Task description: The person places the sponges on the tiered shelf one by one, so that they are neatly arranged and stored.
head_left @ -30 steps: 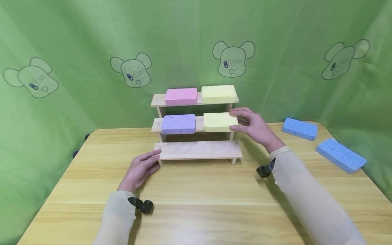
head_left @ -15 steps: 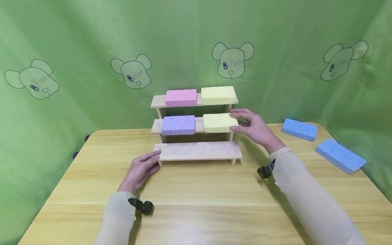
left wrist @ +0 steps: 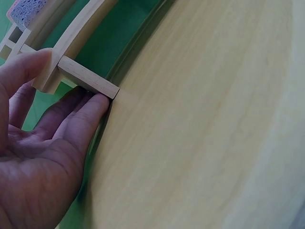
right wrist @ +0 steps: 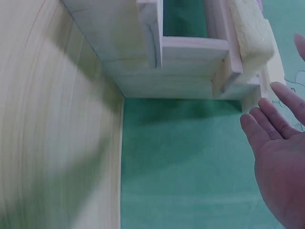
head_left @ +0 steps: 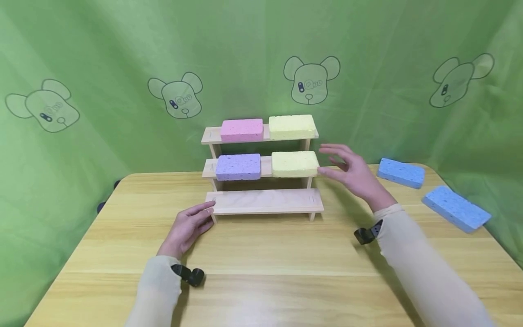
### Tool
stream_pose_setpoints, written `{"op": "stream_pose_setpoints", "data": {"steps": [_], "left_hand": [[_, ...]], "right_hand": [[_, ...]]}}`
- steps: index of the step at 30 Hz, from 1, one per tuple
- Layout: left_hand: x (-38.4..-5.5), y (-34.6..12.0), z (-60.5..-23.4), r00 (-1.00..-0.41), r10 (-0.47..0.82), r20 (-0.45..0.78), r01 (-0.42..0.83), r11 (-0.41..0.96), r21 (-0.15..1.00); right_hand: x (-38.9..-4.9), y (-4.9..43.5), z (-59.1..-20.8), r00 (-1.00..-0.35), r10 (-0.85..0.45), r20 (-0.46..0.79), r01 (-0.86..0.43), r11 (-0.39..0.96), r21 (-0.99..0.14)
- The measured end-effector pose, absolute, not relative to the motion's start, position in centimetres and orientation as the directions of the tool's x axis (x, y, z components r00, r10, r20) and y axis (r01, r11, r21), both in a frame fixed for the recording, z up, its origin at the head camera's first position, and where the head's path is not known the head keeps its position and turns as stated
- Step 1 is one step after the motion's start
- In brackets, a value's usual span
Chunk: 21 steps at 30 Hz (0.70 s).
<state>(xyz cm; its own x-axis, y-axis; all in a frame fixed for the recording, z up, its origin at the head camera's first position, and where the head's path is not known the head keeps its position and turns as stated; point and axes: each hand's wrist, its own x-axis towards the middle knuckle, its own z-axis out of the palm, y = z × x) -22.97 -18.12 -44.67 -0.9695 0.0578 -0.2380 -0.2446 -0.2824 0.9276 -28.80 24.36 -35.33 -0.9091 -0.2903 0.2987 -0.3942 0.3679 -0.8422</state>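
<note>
A three-step wooden display stand [head_left: 267, 200] bears several sponges. My left hand [head_left: 187, 229] grips the left end of its bottom step; in the left wrist view the thumb lies at the board and the other fingers rest against the leg [left wrist: 90, 77]. On the middle step sit a purple sponge [head_left: 238, 167] and a yellow sponge [head_left: 295, 164]. A pink sponge [head_left: 242, 130] and another yellow sponge [head_left: 292, 127] lie on the top step. Just right of the middle yellow sponge is my right hand [head_left: 354, 175], holding nothing, thumb and fingers spread.
Two blue sponges [head_left: 400, 173] [head_left: 455, 209] lie at the right side of the wooden table [head_left: 278, 254]. A green curtain [head_left: 245, 54] with printed bear heads hangs directly behind the table and along both sides.
My right hand has let go of the yellow sponge on the middle step and drawn back to the right. That sponge stays in place. The left hand has not moved.
</note>
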Motion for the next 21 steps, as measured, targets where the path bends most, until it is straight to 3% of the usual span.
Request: {"op": "stream_pose_setpoints", "data": {"steps": [21], "left_hand": [[-22.9, -18.1, -44.4, -0.968, 0.062, -0.245, -0.252, -0.274, 0.928]], "right_hand": [[-25.6, 30.3, -35.5, -0.932, -0.246, 0.267, -0.354, 0.459, -0.814]]}}
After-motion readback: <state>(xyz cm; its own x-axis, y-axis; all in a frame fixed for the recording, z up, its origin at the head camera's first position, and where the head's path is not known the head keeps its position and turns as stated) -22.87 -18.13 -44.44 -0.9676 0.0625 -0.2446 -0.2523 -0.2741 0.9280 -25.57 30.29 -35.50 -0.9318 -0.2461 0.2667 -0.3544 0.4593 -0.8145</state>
